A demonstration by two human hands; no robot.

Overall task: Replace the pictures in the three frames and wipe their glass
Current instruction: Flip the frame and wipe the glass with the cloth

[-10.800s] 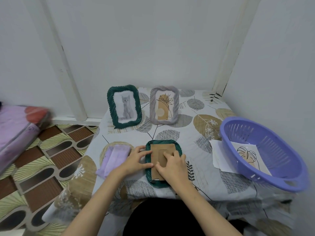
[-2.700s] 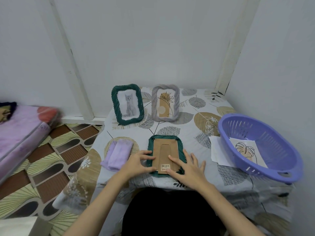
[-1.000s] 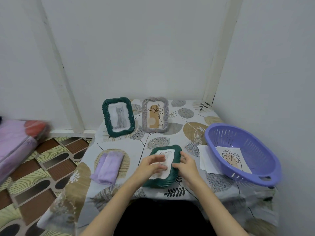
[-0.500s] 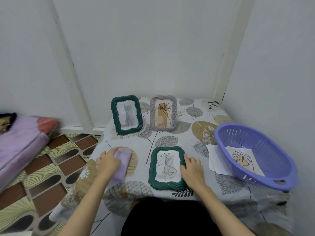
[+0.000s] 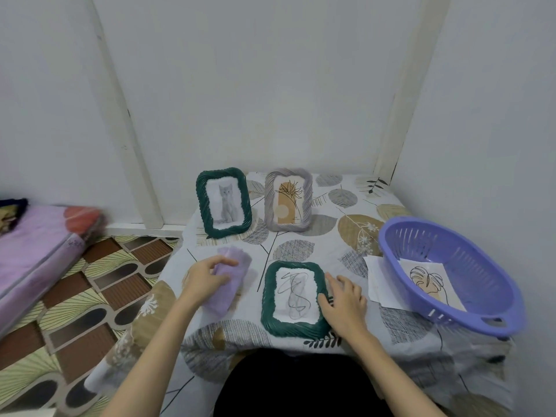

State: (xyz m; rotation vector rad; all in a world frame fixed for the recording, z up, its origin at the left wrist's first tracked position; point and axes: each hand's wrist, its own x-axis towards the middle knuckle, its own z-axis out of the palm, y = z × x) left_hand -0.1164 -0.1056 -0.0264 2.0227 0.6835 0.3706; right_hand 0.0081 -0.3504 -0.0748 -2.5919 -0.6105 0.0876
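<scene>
While a leaf-patterned tablecloth (image 5: 337, 236) covers the low table in the corner, the biggest thing on it is a purple basket (image 5: 469, 308) at the right edge, holding a sheet with a leaf drawing (image 5: 427, 279); more white papers (image 5: 374, 278) lie half under its rim. At the back two frames stand upright side by side: a green frame with a cat picture (image 5: 223, 203) and a grey frame with a plant print (image 5: 288, 200). Nearer the person, a second green frame (image 5: 293, 299) lies flat, face up, showing a scribbled line drawing. The right hand (image 5: 343, 299) rests against that frame's right edge, fingers fairly straight and curled round nothing. Left of the frame lies a folded lilac cloth (image 5: 227, 281); the left hand (image 5: 204, 276) closes over it, fingers and thumb curling round its upper part
</scene>
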